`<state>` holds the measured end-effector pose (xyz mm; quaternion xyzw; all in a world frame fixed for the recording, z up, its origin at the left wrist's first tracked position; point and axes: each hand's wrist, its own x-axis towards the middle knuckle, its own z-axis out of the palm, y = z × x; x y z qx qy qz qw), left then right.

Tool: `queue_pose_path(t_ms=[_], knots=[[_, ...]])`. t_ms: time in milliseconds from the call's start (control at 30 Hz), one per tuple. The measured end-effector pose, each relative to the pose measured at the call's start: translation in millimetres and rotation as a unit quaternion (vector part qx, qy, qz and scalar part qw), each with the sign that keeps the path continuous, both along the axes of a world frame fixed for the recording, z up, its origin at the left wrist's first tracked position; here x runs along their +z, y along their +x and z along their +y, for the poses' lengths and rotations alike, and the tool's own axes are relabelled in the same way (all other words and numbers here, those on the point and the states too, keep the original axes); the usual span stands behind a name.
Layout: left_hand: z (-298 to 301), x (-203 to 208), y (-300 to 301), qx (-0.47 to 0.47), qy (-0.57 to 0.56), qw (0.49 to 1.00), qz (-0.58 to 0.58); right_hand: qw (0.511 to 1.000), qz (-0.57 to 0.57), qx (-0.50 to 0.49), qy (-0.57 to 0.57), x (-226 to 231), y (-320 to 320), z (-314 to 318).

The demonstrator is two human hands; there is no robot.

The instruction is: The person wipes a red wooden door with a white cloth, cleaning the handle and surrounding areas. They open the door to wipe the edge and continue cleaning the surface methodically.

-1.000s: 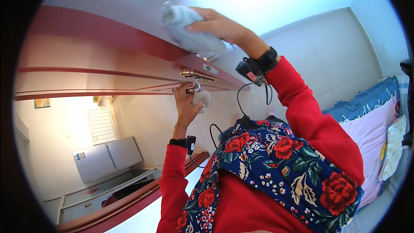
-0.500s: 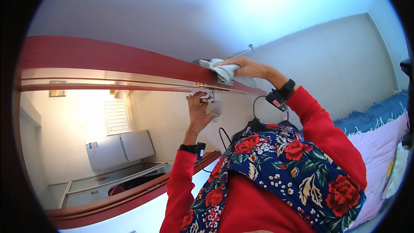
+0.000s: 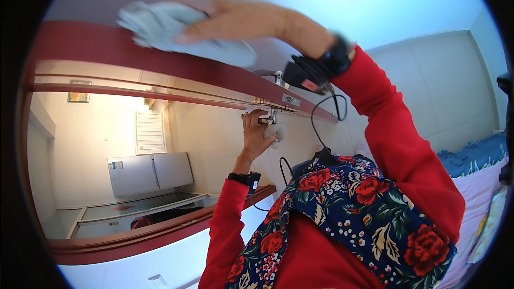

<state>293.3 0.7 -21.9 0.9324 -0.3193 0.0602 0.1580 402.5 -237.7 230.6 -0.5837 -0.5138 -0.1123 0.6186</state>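
Note:
My right hand (image 3: 235, 21), blurred by motion, is closed on a pale grey-white cloth (image 3: 155, 24). The cloth lies against the narrow edge of a dark red door (image 3: 69, 43), toward its upper end. Lower on the same door, my left hand (image 3: 256, 138) has its fingers curled round a metal door handle (image 3: 272, 114). A crumpled beige-grey bit (image 3: 274, 135), perhaps cloth, shows by the left thumb; how it is held is hidden. A metal latch plate (image 3: 290, 99) sits in the door edge, near another handle (image 3: 278, 77) on the opposite face.
Beyond the doorway at left stand a grey-white refrigerator (image 3: 134, 174) and a white slatted panel (image 3: 149, 132). The red door frame (image 3: 160, 238) runs along the lower left. At right is a bed with pink bedding (image 3: 471, 198) and a blue cover (image 3: 471, 152). Cables hang from both wrists.
My right hand has swept left and up along the door edge with the cloth, uncovering the latch plate. My left hand stays at the handle, which has shifted slightly in view.

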Motion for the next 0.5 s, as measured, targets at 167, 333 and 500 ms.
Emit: queue_pose_path(t_ms=[167,333,500], knots=[[3,-4,-2,-0.004,-0.025,0.999,-0.022,0.982,-0.151,-0.035,0.103,17,2,34],[8,-12,-4,-0.024,-0.072,0.997,-0.024,0.993,0.062,-0.096,-0.008,-60,-33,14],[9,-13,-5,-0.032,-0.103,0.993,-0.049,0.994,0.068,-0.083,-0.010,-64,-50,0]])
